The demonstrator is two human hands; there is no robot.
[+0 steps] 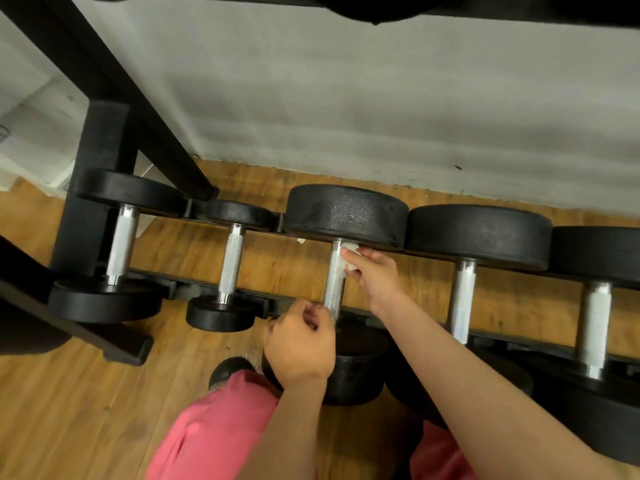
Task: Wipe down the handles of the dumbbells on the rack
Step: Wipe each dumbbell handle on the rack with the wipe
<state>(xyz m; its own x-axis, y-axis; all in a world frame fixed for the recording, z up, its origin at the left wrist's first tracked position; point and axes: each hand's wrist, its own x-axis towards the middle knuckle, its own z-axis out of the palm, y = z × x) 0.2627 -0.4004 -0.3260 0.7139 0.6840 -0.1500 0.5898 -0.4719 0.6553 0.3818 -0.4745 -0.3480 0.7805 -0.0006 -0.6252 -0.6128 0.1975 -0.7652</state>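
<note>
Wiping the middle handle (334,289) on the rack (107,140) – the right hand (375,271) has its grip pinched on a white wipe (349,257) at the far end; the left hand (299,344) holds the near end (steadying, probably). Next, slide the wipe down.

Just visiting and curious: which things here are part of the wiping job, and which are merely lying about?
Part of the job: white wipe in the right hand; middle dumbbell handle, gripped by the left hand; neighbouring dumbbells; rack.
Just there: wooden floor; grey wall; pink trousers; black shoe.
</note>
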